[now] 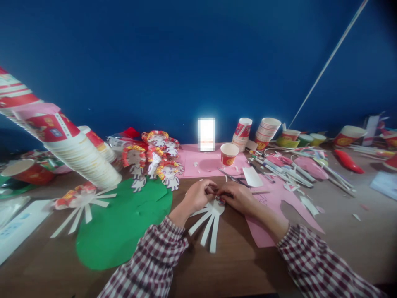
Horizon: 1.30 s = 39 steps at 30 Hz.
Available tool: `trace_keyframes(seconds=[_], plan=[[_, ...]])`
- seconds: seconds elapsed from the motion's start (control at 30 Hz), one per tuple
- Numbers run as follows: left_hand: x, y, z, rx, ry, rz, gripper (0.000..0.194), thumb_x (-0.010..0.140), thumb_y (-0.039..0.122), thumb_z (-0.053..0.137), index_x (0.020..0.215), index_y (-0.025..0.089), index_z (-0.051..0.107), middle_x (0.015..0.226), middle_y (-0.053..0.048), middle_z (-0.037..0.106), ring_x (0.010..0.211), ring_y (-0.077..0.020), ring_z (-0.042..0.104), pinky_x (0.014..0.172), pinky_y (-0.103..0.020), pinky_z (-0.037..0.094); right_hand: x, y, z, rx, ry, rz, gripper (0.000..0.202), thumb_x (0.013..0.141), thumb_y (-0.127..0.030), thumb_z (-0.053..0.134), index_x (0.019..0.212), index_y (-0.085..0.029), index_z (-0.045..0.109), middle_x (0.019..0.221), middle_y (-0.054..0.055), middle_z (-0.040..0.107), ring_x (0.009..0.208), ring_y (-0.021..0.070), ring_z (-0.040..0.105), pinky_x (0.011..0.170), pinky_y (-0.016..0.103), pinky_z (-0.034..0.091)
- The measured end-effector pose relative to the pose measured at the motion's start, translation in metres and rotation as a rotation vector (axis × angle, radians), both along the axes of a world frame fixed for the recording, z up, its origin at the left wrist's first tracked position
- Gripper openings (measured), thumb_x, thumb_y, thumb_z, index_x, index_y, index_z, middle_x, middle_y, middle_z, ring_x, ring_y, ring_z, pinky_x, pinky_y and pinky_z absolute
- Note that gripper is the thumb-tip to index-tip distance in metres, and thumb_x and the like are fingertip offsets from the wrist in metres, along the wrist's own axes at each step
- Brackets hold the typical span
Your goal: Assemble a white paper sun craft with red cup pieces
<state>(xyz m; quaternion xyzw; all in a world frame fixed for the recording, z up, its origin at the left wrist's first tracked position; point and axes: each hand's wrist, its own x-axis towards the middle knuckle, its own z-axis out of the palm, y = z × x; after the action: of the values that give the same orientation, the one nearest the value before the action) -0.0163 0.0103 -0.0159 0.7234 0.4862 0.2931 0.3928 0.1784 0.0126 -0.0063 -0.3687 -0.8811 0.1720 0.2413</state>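
A white paper cup cut into strips [213,223] lies fanned out over the brown tabletop, its strips pointing toward me. My left hand [201,195] is closed at the cup's far edge, fingertips pinched together. From the other side my right hand [238,196] curls over the same part, its fingertips meeting those of the left. A small patterned red and blue piece shows under the right fingers. The exact spot of the pinch is hidden by the fingers. Just beyond the hands are dark-bladed scissors [238,179] and a white paper piece [252,177].
Left stand a green paper sheet [124,223], another cut cup [83,207], paper lion figures [154,159] and a tall leaning cup stack [77,153]. Pink paper [279,207] lies right, near markers [288,171]. A red and white cup [229,154] and a glowing screen [206,134] stand behind.
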Motion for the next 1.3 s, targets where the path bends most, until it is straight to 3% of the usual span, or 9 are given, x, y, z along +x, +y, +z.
trace_keyframes(seconds=[1.3], plan=[[0.0016,0.0002,0.0004,0.007,-0.010,0.009,0.028,0.070,0.017,0.063,0.098,0.015,0.062,0.085,-0.007,0.069,0.077,-0.0173,0.065,0.066,-0.024,0.049,0.0007,0.0003,-0.0023,-0.012,0.008,-0.002,0.018,0.080,-0.011,0.058,0.090,-0.022,0.067,0.089,0.001,0.068,0.085,0.0162,0.060,0.076,0.027,0.044]])
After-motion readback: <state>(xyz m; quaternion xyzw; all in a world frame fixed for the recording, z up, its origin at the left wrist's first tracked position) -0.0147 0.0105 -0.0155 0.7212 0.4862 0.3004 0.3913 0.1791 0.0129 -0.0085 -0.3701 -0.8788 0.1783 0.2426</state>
